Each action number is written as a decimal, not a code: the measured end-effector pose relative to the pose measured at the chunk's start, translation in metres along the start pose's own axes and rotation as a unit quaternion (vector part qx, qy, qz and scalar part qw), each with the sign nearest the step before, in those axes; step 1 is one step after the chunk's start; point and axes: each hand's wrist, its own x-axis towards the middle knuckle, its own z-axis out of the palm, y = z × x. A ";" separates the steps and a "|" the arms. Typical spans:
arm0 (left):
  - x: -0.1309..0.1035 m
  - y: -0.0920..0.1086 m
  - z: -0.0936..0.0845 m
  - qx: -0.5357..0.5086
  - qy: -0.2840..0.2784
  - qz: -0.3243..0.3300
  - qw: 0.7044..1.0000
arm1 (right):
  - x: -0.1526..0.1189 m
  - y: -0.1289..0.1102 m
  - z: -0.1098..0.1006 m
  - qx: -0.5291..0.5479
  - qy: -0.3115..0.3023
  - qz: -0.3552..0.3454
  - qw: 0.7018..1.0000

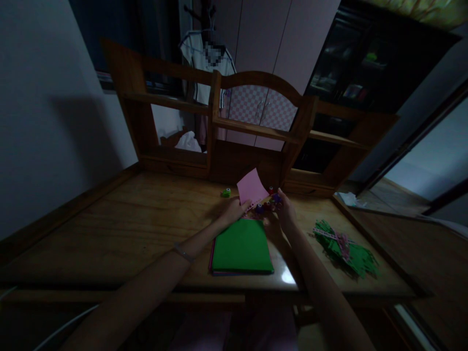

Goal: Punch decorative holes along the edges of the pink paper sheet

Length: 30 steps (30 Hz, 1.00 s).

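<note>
My left hand is closed on a sheet of pink paper, which stands up tilted above the table. From the left hand, a narrow pink strip with a patterned edge runs toward my right hand. The right hand's fingers are bent together beside a small purple figure; what they grip is too dark to make out. Below and between the hands sit small figures with big eyes, among them a blue one and a red one. Nearest me lies a stack of coloured paper, green sheet on top.
A small green figure stands left of the pink paper. On the right of the wooden table lies a pile of green paper strips with pink strips on top. A wooden shelf unit rises along the back edge.
</note>
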 end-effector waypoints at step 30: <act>0.000 0.006 -0.005 0.063 0.031 0.003 0.998 | -0.001 -0.005 0.000 0.145 -0.046 0.081 0.985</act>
